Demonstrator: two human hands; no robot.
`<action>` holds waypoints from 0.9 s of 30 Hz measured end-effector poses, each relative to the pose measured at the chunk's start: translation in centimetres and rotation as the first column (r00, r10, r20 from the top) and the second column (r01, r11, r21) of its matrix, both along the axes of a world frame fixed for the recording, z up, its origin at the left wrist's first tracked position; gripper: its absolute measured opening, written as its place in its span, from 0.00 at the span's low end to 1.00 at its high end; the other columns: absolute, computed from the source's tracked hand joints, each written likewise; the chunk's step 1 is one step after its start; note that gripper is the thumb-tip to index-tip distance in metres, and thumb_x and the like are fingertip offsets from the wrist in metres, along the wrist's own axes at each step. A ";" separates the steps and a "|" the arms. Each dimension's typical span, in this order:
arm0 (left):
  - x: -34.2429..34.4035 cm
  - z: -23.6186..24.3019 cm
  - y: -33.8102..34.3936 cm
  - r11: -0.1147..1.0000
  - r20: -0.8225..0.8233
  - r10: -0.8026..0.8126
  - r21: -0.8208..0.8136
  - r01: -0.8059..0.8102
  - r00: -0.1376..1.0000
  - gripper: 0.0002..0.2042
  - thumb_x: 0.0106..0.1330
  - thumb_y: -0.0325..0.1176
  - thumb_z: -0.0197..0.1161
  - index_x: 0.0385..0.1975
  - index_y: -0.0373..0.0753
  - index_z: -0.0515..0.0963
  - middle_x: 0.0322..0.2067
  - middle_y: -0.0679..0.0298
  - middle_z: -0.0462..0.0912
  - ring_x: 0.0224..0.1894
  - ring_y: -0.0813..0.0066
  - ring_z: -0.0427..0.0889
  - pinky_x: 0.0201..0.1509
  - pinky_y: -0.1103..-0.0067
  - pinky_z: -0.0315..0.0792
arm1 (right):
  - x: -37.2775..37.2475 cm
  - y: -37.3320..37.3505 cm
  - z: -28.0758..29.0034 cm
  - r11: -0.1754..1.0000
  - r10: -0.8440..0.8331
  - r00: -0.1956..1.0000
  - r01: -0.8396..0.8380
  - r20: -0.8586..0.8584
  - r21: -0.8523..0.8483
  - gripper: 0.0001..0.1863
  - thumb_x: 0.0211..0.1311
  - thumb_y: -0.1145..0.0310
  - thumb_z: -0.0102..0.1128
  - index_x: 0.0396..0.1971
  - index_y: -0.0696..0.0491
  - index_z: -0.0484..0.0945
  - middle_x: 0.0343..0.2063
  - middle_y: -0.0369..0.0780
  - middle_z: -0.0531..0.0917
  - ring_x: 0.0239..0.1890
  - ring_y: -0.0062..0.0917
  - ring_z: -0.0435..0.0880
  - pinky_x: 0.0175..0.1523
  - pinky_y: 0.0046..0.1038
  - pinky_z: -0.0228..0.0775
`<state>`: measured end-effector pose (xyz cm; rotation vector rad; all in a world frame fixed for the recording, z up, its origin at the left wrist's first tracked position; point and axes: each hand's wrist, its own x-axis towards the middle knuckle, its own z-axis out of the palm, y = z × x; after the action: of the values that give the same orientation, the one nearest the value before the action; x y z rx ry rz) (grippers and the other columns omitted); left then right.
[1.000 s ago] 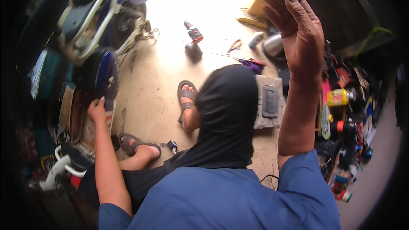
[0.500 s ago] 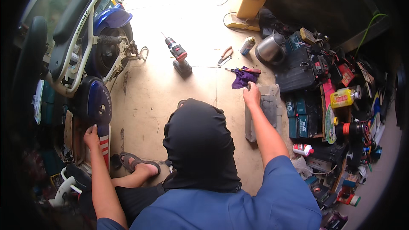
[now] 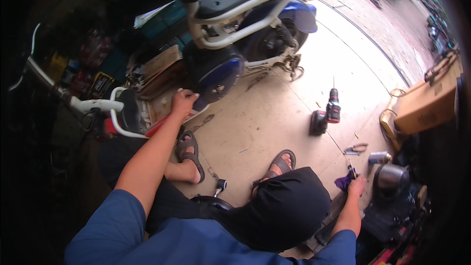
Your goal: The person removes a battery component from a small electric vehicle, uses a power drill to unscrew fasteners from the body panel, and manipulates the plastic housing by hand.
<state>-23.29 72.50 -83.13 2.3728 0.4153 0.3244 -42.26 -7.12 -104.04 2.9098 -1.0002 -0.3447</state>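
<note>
My left hand (image 3: 184, 102) rests against the open footwell of a blue-and-white electric scooter (image 3: 221, 81), its fingers drawn together. Whatever they pinch, if anything, is too small to make out. On the right, my right hand (image 3: 357, 186) is closed around a screwdriver (image 3: 353, 172), whose shaft points away from me. A crumpled purple cloth (image 3: 343, 182) lies right beside that hand. Pliers (image 3: 356, 149) lie just beyond it on the floor, near a spray can (image 3: 379, 157).
A cordless drill (image 3: 332, 108) stands on the floor ahead. To the right are a metal kettle (image 3: 392, 179), a black case (image 3: 392, 221) and a cardboard box (image 3: 427, 105). The scooter's white handlebar (image 3: 93, 104) juts out at left. A grey tray (image 3: 324, 230) is partly behind my knee.
The view has swung left toward the scooter. My right hand has reached from beside the grey tray to the purple cloth and closed on the screwdriver. My left hand stays at the footwell.
</note>
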 end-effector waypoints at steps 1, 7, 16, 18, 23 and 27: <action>0.7 0.4 -2.5 0.993 -0.013 0.010 -0.120 -0.012 1.000 0.11 0.60 0.35 0.75 0.32 0.32 0.87 0.27 0.59 0.87 0.30 0.70 0.84 0.38 0.73 0.76 | -1.2 -2.1 -0.9 0.998 -0.010 0.998 0.014 0.057 -0.067 0.13 0.61 0.73 0.64 0.46 0.55 0.81 0.47 0.50 0.83 0.51 0.48 0.84 0.54 0.49 0.78; -2.3 1.0 -1.6 0.931 -0.099 0.193 -0.297 -0.214 0.976 0.09 0.61 0.34 0.74 0.33 0.35 0.86 0.26 0.64 0.86 0.29 0.76 0.83 0.35 0.76 0.75 | -0.4 1.1 2.7 0.997 -0.042 0.992 0.035 0.118 0.063 0.22 0.66 0.62 0.67 0.57 0.54 0.79 0.47 0.51 0.85 0.50 0.48 0.84 0.54 0.45 0.76; -1.5 -1.4 -1.5 0.958 0.051 0.186 -0.233 -0.169 0.981 0.10 0.59 0.35 0.74 0.33 0.34 0.87 0.30 0.54 0.89 0.33 0.64 0.88 0.40 0.72 0.78 | -1.4 1.5 7.9 0.900 -0.327 0.802 0.103 0.500 0.424 0.25 0.74 0.60 0.59 0.63 0.60 0.74 0.43 0.49 0.85 0.44 0.35 0.84 0.50 0.32 0.77; -1.0 -1.8 -1.6 0.954 0.054 0.189 -0.248 -0.170 0.980 0.10 0.59 0.35 0.74 0.32 0.34 0.87 0.30 0.53 0.88 0.34 0.60 0.88 0.41 0.70 0.78 | -0.1 3.2 11.8 0.783 -0.365 0.838 0.039 0.407 0.621 0.22 0.71 0.70 0.62 0.61 0.62 0.73 0.40 0.42 0.83 0.40 0.23 0.82 0.44 0.24 0.78; -2.2 -1.5 -0.4 0.974 0.035 0.191 -0.129 -0.185 0.981 0.12 0.60 0.37 0.74 0.34 0.33 0.87 0.32 0.53 0.88 0.35 0.61 0.87 0.42 0.70 0.78 | 5.9 18.8 28.5 0.354 -0.238 0.824 -0.419 0.514 0.836 0.32 0.70 0.77 0.59 0.72 0.56 0.60 0.59 0.46 0.80 0.35 0.19 0.81 0.34 0.19 0.75; -0.8 -0.8 -2.0 0.982 0.049 0.122 -0.152 -0.113 0.991 0.14 0.58 0.40 0.75 0.34 0.34 0.87 0.34 0.50 0.87 0.39 0.54 0.87 0.45 0.66 0.79 | 8.4 28.8 42.2 0.370 0.215 0.699 -0.705 0.682 0.605 0.32 0.67 0.82 0.61 0.71 0.54 0.68 0.64 0.49 0.78 0.65 0.32 0.79 0.61 0.28 0.75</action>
<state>-24.08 70.53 -83.92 2.1928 0.5348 0.4019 -33.85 21.66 -61.88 4.1359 0.3208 0.0213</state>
